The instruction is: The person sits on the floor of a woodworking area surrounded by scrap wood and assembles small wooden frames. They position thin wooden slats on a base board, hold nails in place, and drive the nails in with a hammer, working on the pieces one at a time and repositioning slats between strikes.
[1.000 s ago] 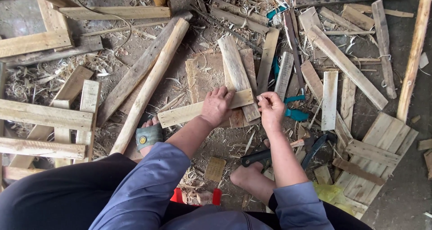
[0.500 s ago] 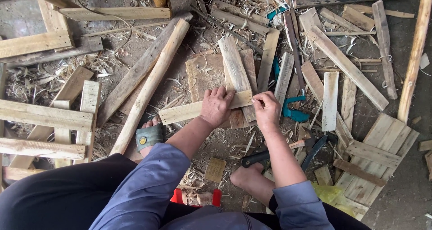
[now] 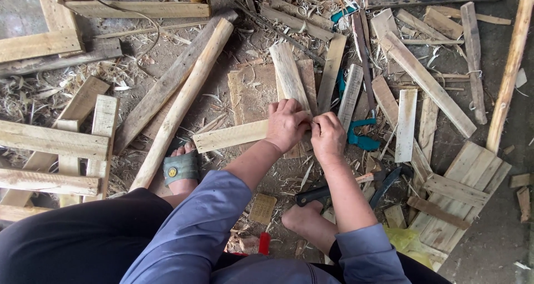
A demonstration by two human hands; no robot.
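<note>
We had the short wooden slat (image 3: 231, 135) lying flat across the scrap pile, running left to right in the middle of the floor. Our left hand (image 3: 287, 124) was pressed palm-down over its right end, fingers curled over the far edge, gripping it. Our right hand (image 3: 328, 138) sat just beside the left, touching it, with the fingers pinched narrow at that same end of the slat. Couldn't tell if there was something tiny between the fingertips, too small to see.

Under the slat was a flat brownish board (image 3: 253, 92), and a paler plank (image 3: 288, 75) ran away from us beneath the left hand. Just right of the right hand lay a teal-handled tool (image 3: 360, 139) among more slats. A long round pole (image 3: 183, 103) ran diagonally on the left, from near our sandalled foot (image 3: 181, 169) up toward the far side. Our bare foot (image 3: 303, 220) was near the bottom, resting by a dark-handled tool (image 3: 320, 194). Wood shavings (image 3: 39, 92) were all over the left side, next to the pale frame pieces (image 3: 53, 142). A stack of boards (image 3: 467, 187) sat near right.
</note>
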